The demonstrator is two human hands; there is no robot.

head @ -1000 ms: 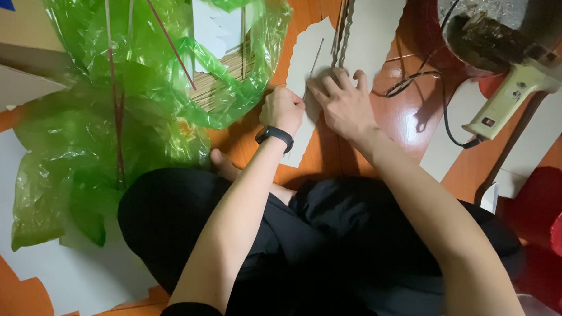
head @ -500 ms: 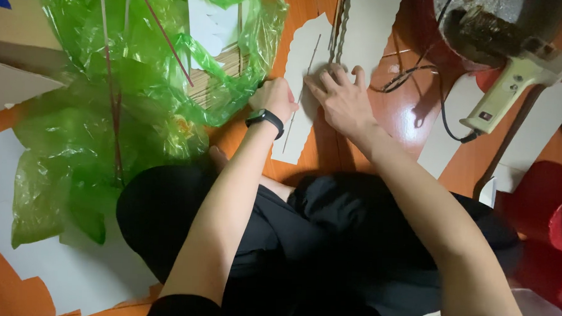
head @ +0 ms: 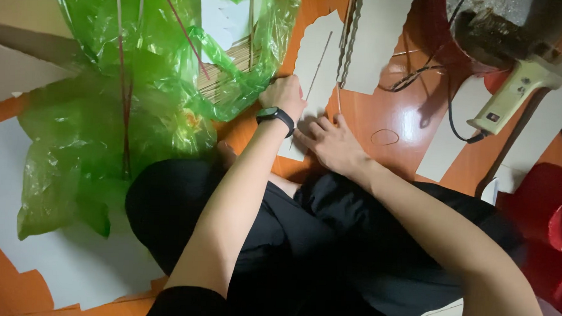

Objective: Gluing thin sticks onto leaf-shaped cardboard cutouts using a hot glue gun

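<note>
A: Left hand point(head: 285, 97) curled into a loose fist, black wristband point(head: 275, 114) just below it, knuckles resting at the edge of the green plastic bag point(head: 108, 108). Closed around anything? Cannot tell from up here.

B: Right hand point(head: 332, 144) flat, fingers spread, pressing down on the lower end of the white scalloped paper strip point(head: 312, 72). Nothing pinched, just palm and fingertips on the sheet.

A: Hands close together, nearly side by side, the strip running up and away between them on the orange floor point(head: 370, 111).

B: Thin stick point(head: 319, 64) lying along the strip, slightly tilted. Bundle of similar sticks point(head: 225, 72) showing through the green bag, just left of the fist.

A: Further out, second white strip point(head: 375, 43) beside the first, a braided cord point(head: 348, 29) between the two.

B: Off to the right, cream glue gun point(head: 513, 97) with a black cable point(head: 447, 114) trailing across the floor, more white cutouts point(head: 449, 145) beneath it. Red object point(head: 546, 223) at the far right edge.

A: Near side, black trousers point(head: 328, 240), legs folded, white sheets point(head: 72, 263) at lower left.
</note>
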